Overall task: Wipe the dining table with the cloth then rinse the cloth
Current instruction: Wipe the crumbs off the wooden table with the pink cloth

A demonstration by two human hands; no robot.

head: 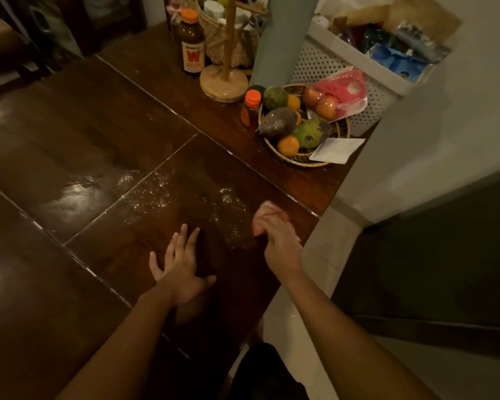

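Two bare forearms (pixel 122 339) extend from the bottom edge over the desk (pixel 70 134). The left hand (pixel 179 267) lies flat, palm down, fingers straight and spread, holding nothing. The right hand (pixel 282 246), just to its right near the desk edge, has its fingers curled round the pink cloth (pixel 267 215). The cloth is bunched, protrudes beyond the knuckles and sits against the desk surface. Beyond both hands, wet smears and droplets (pixel 156 189) glisten on the dark wood. Farther beyond the right hand stands a woven fruit basket (pixel 299 164), with a white packet (pixel 337 150) on its near rim and a small orange-capped bottle (pixel 250 111) at its left side. Beyond that are a round-based wooden stand (pixel 224 82), a large brown bottle (pixel 190 44) to its left and a white perforated bin (pixel 324 64) to its right.
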